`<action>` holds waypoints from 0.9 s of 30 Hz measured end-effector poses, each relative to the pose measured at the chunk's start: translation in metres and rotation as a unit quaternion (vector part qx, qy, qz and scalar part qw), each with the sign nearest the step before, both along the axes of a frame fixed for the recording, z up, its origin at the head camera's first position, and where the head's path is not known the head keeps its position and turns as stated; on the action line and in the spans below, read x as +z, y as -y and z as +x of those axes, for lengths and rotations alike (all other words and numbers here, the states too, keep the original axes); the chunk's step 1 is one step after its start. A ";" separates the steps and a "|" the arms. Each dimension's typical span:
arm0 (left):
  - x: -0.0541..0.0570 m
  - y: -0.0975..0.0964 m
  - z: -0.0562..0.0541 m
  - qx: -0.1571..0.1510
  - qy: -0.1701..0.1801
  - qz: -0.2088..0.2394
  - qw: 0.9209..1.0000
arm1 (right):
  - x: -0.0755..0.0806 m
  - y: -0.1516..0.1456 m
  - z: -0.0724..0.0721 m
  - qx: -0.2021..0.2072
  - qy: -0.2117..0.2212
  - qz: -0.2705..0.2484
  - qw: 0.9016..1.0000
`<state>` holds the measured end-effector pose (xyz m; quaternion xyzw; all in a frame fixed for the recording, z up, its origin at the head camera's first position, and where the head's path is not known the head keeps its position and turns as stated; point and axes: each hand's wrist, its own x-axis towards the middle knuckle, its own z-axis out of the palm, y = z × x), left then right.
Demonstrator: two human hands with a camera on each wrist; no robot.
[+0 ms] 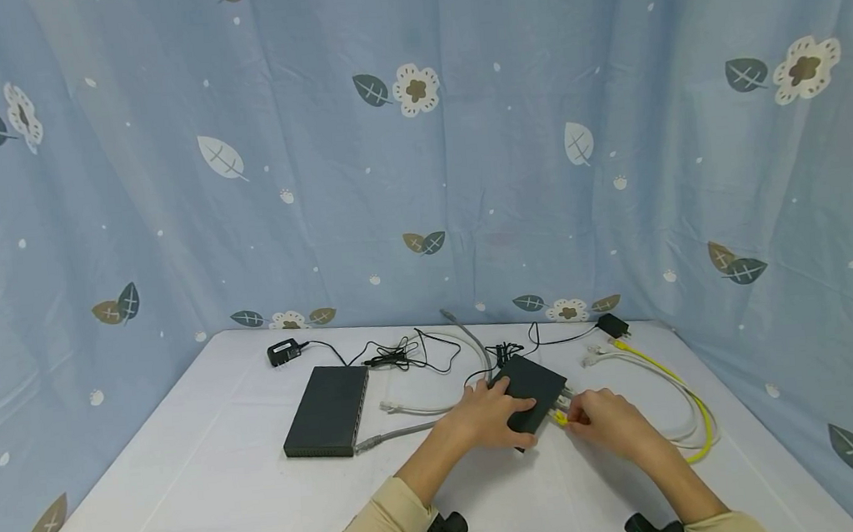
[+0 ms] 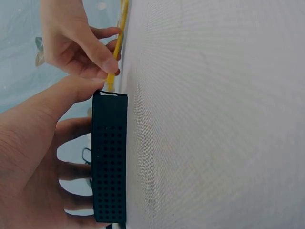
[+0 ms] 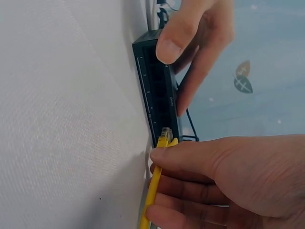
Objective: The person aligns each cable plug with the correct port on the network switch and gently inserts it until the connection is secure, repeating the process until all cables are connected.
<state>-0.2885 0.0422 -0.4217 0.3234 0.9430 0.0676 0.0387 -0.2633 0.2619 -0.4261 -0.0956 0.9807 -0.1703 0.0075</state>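
Note:
My left hand (image 1: 483, 416) holds a small black network switch (image 1: 544, 382), with the fingers spread over its top and the thumb at an edge. In the right wrist view, the row of ports (image 3: 159, 90) faces the camera, partly covered by the left thumb (image 3: 169, 50). My right hand (image 1: 612, 423) pinches the yellow Ethernet cable (image 3: 151, 193) just behind its plug (image 3: 164, 137). The plug's clear tip shows right at the port at the row's end. From there the yellow cable (image 1: 701, 411) loops across the right side of the table.
A larger black network switch (image 1: 327, 412) lies left, near a grey cable (image 1: 402, 433) and a white cable (image 1: 423, 411). Black power adapters (image 1: 283, 352) (image 1: 612, 326) with bundled cords (image 1: 396, 354) lie at the back. Another white cable (image 1: 680, 388) curves at right. Behind hangs a blue curtain (image 1: 418, 158).

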 end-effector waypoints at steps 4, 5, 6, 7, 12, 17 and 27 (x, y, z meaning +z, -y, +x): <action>0.000 0.000 0.000 -0.001 -0.001 0.000 1.000 | -0.001 0.001 0.000 -0.001 -0.003 0.001 1.000; 0.000 0.000 0.000 -0.001 -0.001 -0.001 1.000 | -0.001 0.001 0.000 -0.002 -0.003 0.000 1.000; 0.000 0.000 0.000 -0.001 -0.002 -0.002 1.000 | -0.001 0.002 0.000 -0.004 -0.002 -0.002 1.000; 0.000 0.000 0.000 -0.001 -0.003 -0.002 1.000 | 0.000 0.002 0.000 -0.004 -0.003 -0.003 1.000; -0.001 0.000 0.000 0.000 -0.001 0.000 1.000 | -0.001 0.001 0.000 -0.002 -0.004 -0.001 1.000; -0.002 0.000 -0.002 0.000 -0.002 0.001 1.000 | -0.003 0.003 -0.001 -0.001 -0.012 0.008 1.000; -0.003 -0.001 -0.003 -0.004 -0.005 -0.005 1.000 | 0.000 0.004 0.001 -0.001 -0.013 -0.003 1.000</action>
